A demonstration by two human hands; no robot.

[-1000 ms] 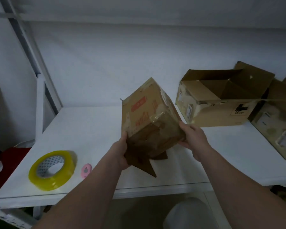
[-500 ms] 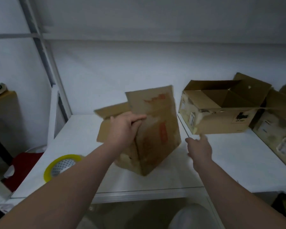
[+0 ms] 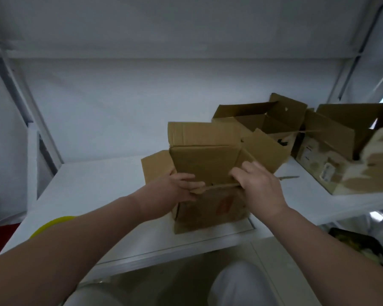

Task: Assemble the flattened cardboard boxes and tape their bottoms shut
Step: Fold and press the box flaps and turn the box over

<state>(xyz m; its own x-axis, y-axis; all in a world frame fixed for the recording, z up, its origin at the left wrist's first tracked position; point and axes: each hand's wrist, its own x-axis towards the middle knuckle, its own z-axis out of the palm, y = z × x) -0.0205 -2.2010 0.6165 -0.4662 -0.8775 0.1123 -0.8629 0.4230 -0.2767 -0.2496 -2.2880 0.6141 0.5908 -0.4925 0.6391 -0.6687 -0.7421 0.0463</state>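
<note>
A small brown cardboard box (image 3: 210,208) with red print stands upright on the white table (image 3: 93,186), its top flaps spread open. My left hand (image 3: 177,188) grips the near rim at the left corner, fingers curled over the edge. My right hand (image 3: 259,186) holds the near rim at the right corner, fingers hooked inside. The box's bottom faces the table and is hidden. A yellow tape roll (image 3: 51,225) peeks out behind my left forearm at the table's front left.
Two open cardboard boxes stand on the table to the right: one (image 3: 265,122) behind the small box, a larger one (image 3: 349,149) at the far right. A white wall is behind. A dark tray (image 3: 363,246) sits below the table's right edge.
The box was turned from tilted bottom-up to upright with its opening on top. My right hand, off the box half a second ago, now holds its rim. The view shifted right.
</note>
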